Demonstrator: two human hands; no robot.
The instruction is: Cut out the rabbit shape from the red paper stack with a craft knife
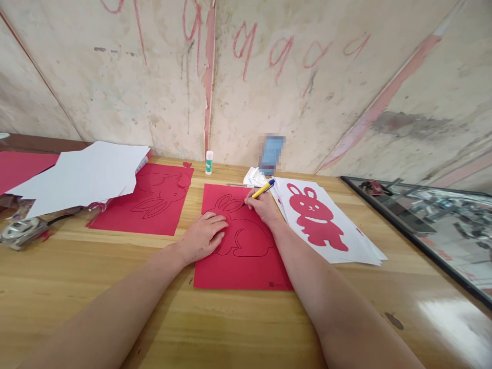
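Note:
A red paper sheet with a rabbit outline in dark lines lies on the wooden table in front of me. My left hand rests flat on its left part, fingers stretched out over the rabbit's front. My right hand grips a slim yellow pen-shaped tool with a blue end. Its dark tip meets the sheet beside the rabbit's ears; whether it is a pen or a craft knife I cannot tell. The right forearm covers the sheet's right edge.
Left lie another red rabbit sheet, white papers and a tape measure. A glue stick stands by the wall. To the right, a red rabbit cutout lies on white sheets, near a black-framed glass pane.

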